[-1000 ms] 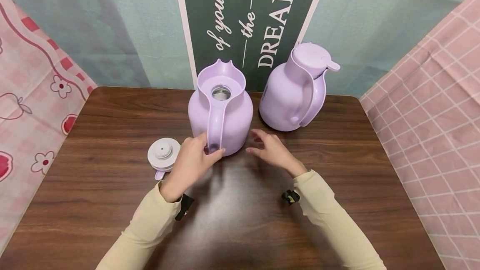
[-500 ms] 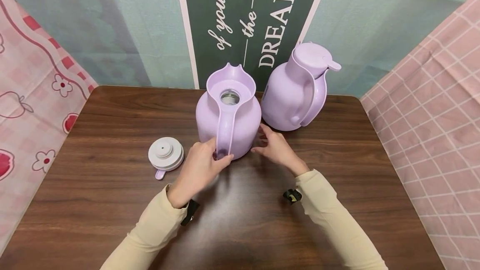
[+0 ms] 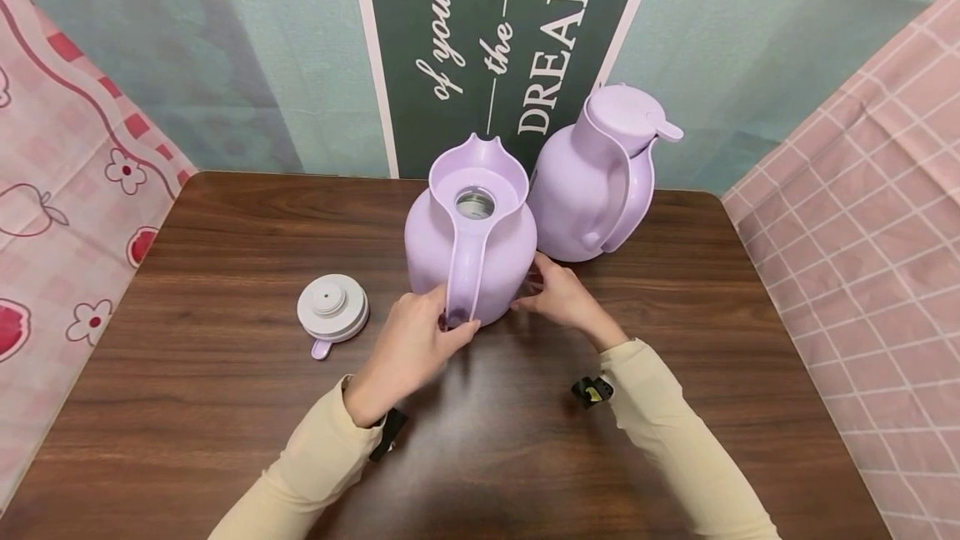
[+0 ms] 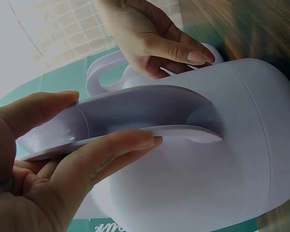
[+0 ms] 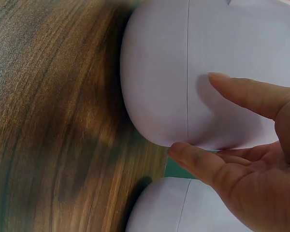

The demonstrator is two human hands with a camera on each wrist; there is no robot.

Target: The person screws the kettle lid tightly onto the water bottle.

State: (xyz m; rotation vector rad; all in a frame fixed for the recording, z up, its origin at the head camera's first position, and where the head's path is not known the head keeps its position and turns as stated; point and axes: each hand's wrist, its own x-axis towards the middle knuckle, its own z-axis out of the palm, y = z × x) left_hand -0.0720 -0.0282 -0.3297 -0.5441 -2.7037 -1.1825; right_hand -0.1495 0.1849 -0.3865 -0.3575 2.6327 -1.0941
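A lilac thermos jug (image 3: 498, 261) without its lid stands upright on the table, its round metal-edged mouth facing up. My left hand (image 3: 408, 348) holds the lower part of its handle (image 4: 150, 108), thumb on one side and fingers on the other. Beside the jug's right wall is my right hand (image 3: 566, 298); in the right wrist view its fingertips (image 5: 188, 157) lie along the wall with the fingers fairly straight. Whether the thumb touches the wall, I cannot tell. A white stopper lid (image 3: 330, 308) with a lilac tab lies left of the jug.
A second lilac thermos jug (image 3: 585, 182), lidded, stands close behind on the right, its handle turned right. The wooden table (image 3: 187, 407) ends at a back edge before a green cloth (image 3: 262, 48) with lettering. Pink cloths (image 3: 862, 232) hang on both sides.
The jug has slid rightward and a little toward me, with my left hand on its handle. My right hand has shifted slightly right and now meets the jug's side. The lid stays in place.
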